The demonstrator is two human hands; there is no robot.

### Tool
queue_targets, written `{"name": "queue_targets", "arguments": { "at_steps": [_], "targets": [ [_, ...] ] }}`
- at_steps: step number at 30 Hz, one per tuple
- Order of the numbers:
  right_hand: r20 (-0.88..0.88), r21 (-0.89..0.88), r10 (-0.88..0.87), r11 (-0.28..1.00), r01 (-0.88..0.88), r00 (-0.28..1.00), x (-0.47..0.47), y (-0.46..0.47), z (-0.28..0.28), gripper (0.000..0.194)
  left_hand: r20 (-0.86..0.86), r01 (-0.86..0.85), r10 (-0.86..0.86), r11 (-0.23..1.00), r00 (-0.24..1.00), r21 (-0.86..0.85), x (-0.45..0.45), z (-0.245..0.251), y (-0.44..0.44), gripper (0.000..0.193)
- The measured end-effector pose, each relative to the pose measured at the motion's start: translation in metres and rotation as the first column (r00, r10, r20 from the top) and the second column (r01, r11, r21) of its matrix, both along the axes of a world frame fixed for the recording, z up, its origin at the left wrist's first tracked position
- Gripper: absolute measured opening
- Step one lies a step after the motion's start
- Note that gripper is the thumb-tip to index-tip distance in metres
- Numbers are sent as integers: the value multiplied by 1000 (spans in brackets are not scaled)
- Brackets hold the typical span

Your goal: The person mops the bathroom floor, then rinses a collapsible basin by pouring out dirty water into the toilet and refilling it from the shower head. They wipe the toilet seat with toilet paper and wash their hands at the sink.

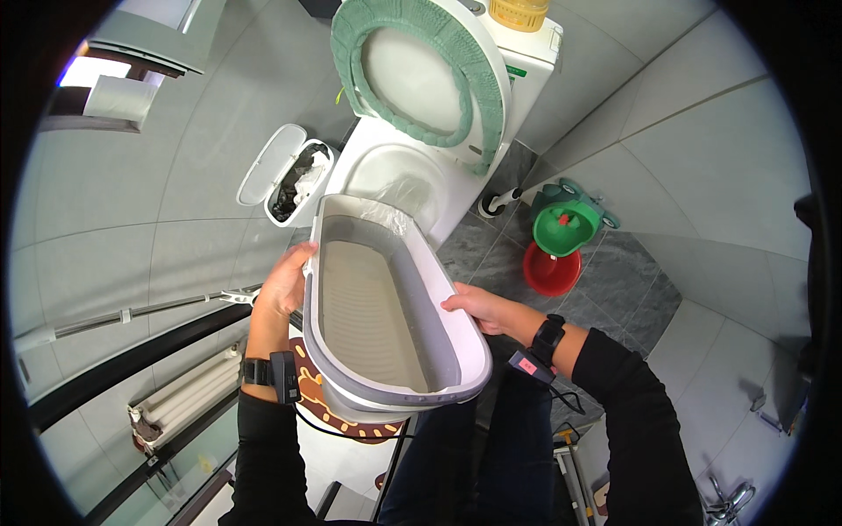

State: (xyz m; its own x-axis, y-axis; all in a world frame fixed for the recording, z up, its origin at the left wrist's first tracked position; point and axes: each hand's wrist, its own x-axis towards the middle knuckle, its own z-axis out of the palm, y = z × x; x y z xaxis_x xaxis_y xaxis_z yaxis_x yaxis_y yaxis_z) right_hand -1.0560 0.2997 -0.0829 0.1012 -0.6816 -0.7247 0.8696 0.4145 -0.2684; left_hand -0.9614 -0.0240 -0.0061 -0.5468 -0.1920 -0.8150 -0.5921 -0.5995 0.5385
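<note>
Both of my hands hold an oval grey-and-white plastic bucket (464, 329) by its long sides. My left hand (286, 279) grips the left rim. On the right wall, my right hand (480, 306) has its thumb over the rim, with the fingers hidden outside. Murky grey-brown water (368, 315) lies inside the bucket. The far end of the bucket tips over the front of a white toilet bowl (358, 174), and clear water (395, 214) runs over that end into it. The toilet seat, in a green knitted cover (487, 85), stands raised.
A white bin (309, 214) with its lid up holds crumpled paper, left of the toilet. To the right are a toilet brush (500, 202), a green child's potty (566, 227) and a red basin (552, 273). A metal pole (171, 306) and a radiator (191, 394) line the left side.
</note>
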Motion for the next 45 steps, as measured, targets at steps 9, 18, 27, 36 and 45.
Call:
{"name": "queue_targets", "arguments": {
  "at_steps": [9,18,27,36,45],
  "targets": [
    [106,-27,137,991,-135,985,14,-15,9,49,5,134,-134,988,991,-78,-40,27,-17,41],
    [325,-76,7,997,18,946,32,-33,13,54,118,342,-324,918,939,-202,-96,48,-13,50],
    [409,-96,-50,991,97,911,35,-36,24,56,139,409,-388,891,911,-197,-112,64,-3,50],
    [344,-175,-101,970,169,933,47,-32,15,57,129,464,-446,855,886,-233,-103,68,-2,52],
    [254,-125,-39,989,73,966,52,-17,22,58,222,494,-445,824,868,-277,-64,82,3,55]
  ]
}}
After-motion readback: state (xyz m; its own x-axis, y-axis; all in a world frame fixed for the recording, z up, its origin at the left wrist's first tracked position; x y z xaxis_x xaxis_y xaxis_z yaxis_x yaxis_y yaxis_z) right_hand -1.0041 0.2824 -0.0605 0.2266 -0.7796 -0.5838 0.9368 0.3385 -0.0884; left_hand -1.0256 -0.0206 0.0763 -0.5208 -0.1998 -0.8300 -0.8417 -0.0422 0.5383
